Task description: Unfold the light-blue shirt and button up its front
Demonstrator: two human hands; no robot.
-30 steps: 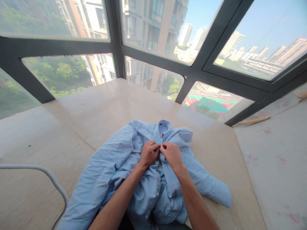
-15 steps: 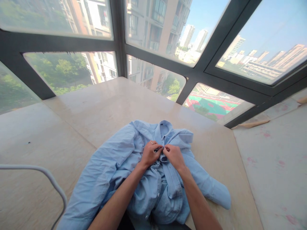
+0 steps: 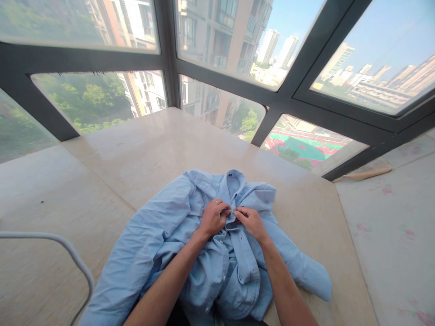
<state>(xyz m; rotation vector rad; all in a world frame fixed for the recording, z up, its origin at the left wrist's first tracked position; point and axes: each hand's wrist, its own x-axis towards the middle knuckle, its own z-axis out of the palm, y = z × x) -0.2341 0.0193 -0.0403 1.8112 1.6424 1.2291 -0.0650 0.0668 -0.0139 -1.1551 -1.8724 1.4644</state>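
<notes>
A light blue button-up shirt [image 3: 207,253] lies front side up, its collar [image 3: 234,183] pointing away from me and its sleeves spread to both sides. My left hand [image 3: 215,217] is closed on the front edge just below the collar, thumb and fingers pinching the cloth. Close beside it, my right hand [image 3: 250,221] pinches the facing edge of the placket. The fingertips nearly meet, and whatever button sits between them is too small to make out. Lower down, the front hangs apart, with small white buttons along one edge and the buttonhole strip [image 3: 247,256] folded over on the right.
The shirt rests on a pale stone sill [image 3: 152,154] below dark-framed windows [image 3: 171,59]. A grey-white curved tube [image 3: 68,246] stands at the left. On the right is a wall with floral paper [image 3: 387,226], and a tiny dark speck lies on the left of the sill.
My right hand has shifted slightly right, its fingers straighter than before. The placket below the hands has turned a little, and my left hand stays almost in place.
</notes>
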